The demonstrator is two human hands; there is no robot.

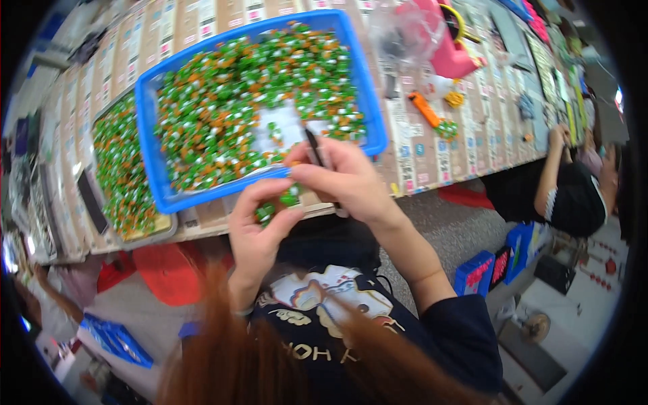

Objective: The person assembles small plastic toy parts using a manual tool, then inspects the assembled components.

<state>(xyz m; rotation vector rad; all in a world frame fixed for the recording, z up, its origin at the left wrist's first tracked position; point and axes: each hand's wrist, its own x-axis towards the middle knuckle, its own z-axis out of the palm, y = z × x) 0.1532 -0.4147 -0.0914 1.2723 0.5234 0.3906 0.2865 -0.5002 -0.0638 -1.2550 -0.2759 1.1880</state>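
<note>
My left hand [255, 233] is closed around a few small green and white pieces [289, 197], near the front edge of a blue plastic tub [260, 181]. Against its fingertips works my right hand [354, 181], which grips a slim black pen-like tool [312, 143] pointing up toward the tub. What the right thumb and forefinger pinch besides the tool is too small to make out. Heaped inside the tub are many small green, white and orange pieces [216, 101], with a bare white patch of the bottom [287, 118] showing near my hands.
Left of the tub stands a shallower tray of similar pieces [125, 162]. On the table to the right lie an orange-handled tool [424, 109], a pink container [449, 50] and a clear plastic bag [405, 34]. A co-worker [574, 182] sits at the far right. A red stool [165, 273] stands below.
</note>
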